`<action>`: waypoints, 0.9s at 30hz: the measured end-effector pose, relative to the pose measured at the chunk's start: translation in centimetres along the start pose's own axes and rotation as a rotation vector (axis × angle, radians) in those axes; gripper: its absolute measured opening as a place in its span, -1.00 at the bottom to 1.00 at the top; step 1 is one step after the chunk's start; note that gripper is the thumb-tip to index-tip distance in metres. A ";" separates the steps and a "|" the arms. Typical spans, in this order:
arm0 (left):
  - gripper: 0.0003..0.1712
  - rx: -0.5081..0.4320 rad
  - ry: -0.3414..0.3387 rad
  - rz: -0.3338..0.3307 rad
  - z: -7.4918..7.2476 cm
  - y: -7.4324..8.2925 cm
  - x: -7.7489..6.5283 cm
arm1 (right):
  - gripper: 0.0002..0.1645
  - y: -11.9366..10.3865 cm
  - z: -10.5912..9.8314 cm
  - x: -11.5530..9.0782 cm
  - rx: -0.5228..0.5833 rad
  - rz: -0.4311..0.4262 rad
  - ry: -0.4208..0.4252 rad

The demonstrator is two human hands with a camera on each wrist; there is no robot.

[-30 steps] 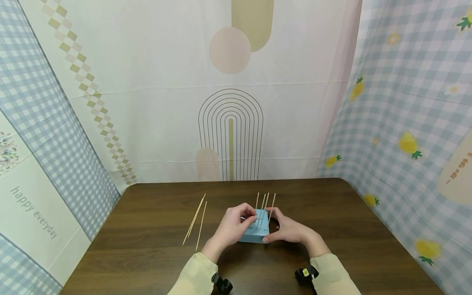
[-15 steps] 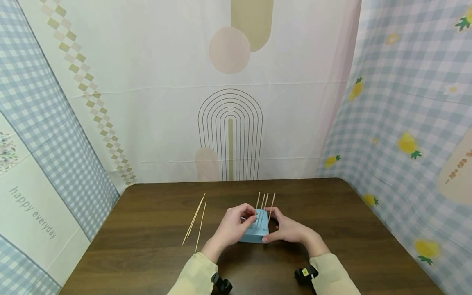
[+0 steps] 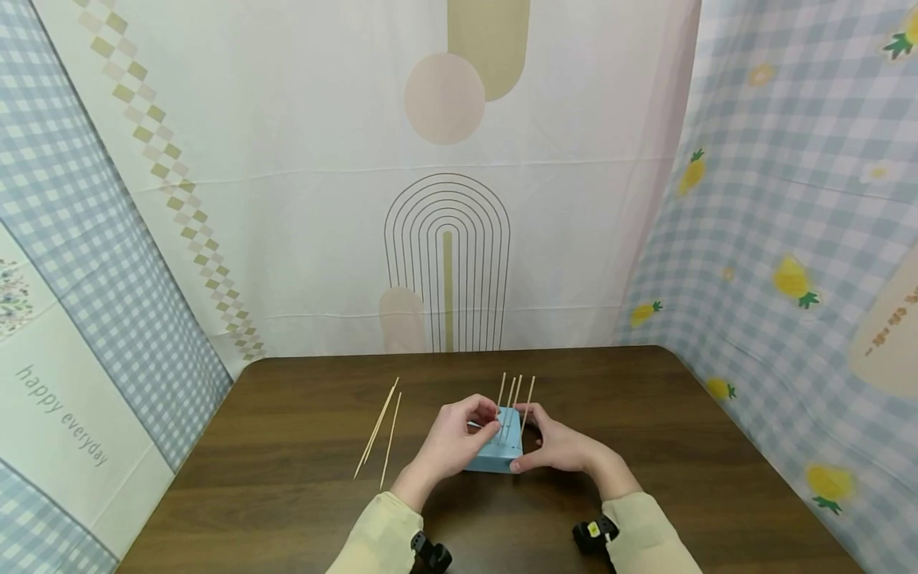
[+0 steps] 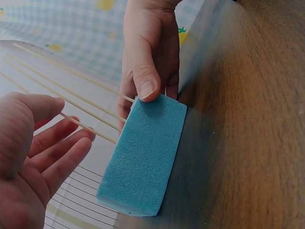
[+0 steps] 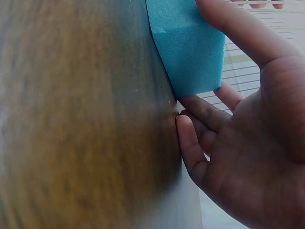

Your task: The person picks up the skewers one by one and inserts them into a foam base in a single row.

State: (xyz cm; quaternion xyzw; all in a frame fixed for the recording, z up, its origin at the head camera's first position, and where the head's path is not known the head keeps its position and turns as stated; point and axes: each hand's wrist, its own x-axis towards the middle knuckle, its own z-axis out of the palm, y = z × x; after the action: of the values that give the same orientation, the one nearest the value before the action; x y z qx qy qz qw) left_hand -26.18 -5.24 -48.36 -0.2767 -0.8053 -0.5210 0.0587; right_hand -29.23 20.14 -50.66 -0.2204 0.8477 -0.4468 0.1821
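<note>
A blue foam block (image 3: 498, 454) (image 4: 143, 152) (image 5: 188, 47) stands on the dark wooden table (image 3: 287, 446). Several thin wooden skewers (image 3: 518, 395) (image 4: 71, 71) stick up out of its top. My right hand (image 3: 562, 446) (image 5: 248, 143) grips the block's right end, with the thumb (image 4: 147, 88) on the near face and the fingers behind it. My left hand (image 3: 459, 438) (image 4: 33, 157) is at the block's left side. Its thumb and forefinger pinch the nearest standing skewer just above the foam.
Three loose skewers (image 3: 380, 430) lie on the table to the left of the block. Patterned cloth walls close in the table at the back, left and right. Small black wrist cameras (image 3: 430, 552) (image 3: 594, 532) sit on both sleeves near the front edge.
</note>
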 end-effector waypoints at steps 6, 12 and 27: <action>-0.87 -0.001 0.007 -0.001 0.1 -0.1 0.0 | 0.28 0.0 0.0 -0.1 -0.012 0.001 0.003; -0.94 0.033 0.033 0.008 0.3 -0.1 0.1 | 0.28 0.0 0.1 -0.1 -0.020 -0.003 0.005; -0.95 0.079 0.021 0.013 0.2 0.2 0.1 | 0.29 0.0 0.0 0.0 -0.019 0.005 0.003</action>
State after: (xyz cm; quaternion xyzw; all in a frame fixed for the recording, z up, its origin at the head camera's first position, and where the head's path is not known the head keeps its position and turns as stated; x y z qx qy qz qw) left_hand -26.08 -4.94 -48.24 -0.2737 -0.8230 -0.4911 0.0813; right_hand -29.26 20.15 -50.66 -0.2192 0.8528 -0.4386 0.1800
